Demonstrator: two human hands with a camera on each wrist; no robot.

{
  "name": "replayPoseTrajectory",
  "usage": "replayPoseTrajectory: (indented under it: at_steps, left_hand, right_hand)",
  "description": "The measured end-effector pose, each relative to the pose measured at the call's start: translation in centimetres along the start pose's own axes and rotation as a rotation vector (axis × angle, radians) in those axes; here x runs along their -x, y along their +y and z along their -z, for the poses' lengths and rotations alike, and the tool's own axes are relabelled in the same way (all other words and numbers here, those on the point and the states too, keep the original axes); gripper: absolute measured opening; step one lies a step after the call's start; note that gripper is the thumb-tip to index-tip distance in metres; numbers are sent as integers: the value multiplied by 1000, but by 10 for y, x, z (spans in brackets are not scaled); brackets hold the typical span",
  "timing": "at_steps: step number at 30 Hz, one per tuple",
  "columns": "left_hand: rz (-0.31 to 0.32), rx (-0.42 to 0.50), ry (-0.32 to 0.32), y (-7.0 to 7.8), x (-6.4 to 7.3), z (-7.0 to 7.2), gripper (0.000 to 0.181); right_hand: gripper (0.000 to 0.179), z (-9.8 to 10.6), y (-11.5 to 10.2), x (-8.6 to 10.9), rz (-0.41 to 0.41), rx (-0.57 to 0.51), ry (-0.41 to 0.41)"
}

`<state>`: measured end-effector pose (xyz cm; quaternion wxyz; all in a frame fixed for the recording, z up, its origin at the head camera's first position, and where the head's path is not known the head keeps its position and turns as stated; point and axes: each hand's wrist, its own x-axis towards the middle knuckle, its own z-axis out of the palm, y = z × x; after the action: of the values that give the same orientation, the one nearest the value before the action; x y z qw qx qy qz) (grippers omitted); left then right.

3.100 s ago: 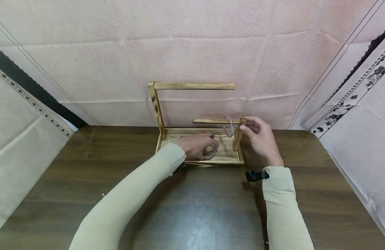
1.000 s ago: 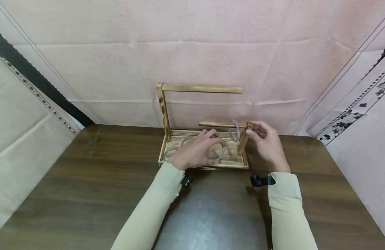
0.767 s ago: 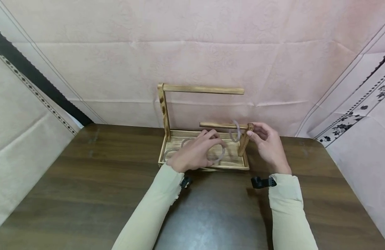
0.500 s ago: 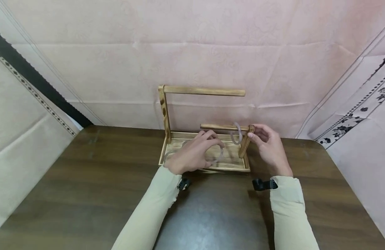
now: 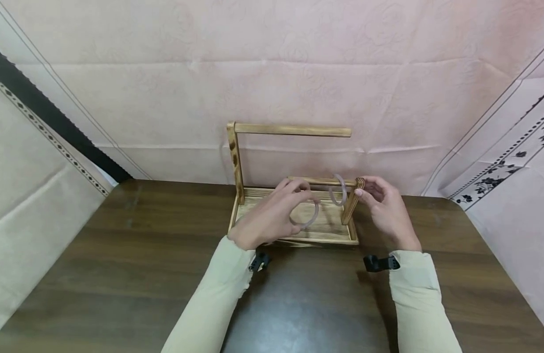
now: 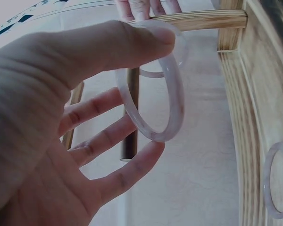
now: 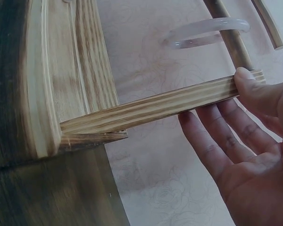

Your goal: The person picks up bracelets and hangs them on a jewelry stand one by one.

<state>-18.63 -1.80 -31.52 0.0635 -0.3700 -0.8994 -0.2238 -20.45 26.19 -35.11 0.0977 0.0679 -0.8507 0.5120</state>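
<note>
A translucent pale lilac bangle [image 6: 177,101] is pinched between the thumb and fingertips of my left hand [image 5: 272,213]. It stands on edge, just in front of the lower rod [image 5: 313,181] of a wooden bangle stand. A similar bangle [image 5: 344,192] hangs on that rod, close to the short upright [image 5: 350,207]. My right hand [image 5: 388,213] grips the upright near its top, thumb on the near side and fingers behind, as the right wrist view shows. Another bangle [image 6: 267,183] lies in the stand's tray [image 5: 316,241], hidden by my left hand in the head view.
The stand's taller post [image 5: 235,164] rises at the left and bears the upper rod [image 5: 294,130], whose right end is free. Behind the brown table [image 5: 166,274] hangs a pale pink cloth [image 5: 272,83]. Black wrist cameras [image 5: 380,264] sit at my cuffs.
Earlier my left hand reached down into the tray over a bangle; now it holds one upright above it. My right hand keeps its grip on the upright. The head view has shifted slightly.
</note>
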Motion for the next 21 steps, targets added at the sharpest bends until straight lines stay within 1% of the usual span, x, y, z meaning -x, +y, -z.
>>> replayPoseTrajectory:
  at_steps: [5,15,21]
  left_hand:
    - [7,7,14,3,1,5,64]
    - [1,4,53,1,3,6,60]
    - [-30,-19,83,0,2,6,55]
  right_hand:
    - [34,2,0,0,8,-10,-6]
    - [35,1,1,0,16,-27,-19]
    - [34,1,2,-1,14,-8,-11]
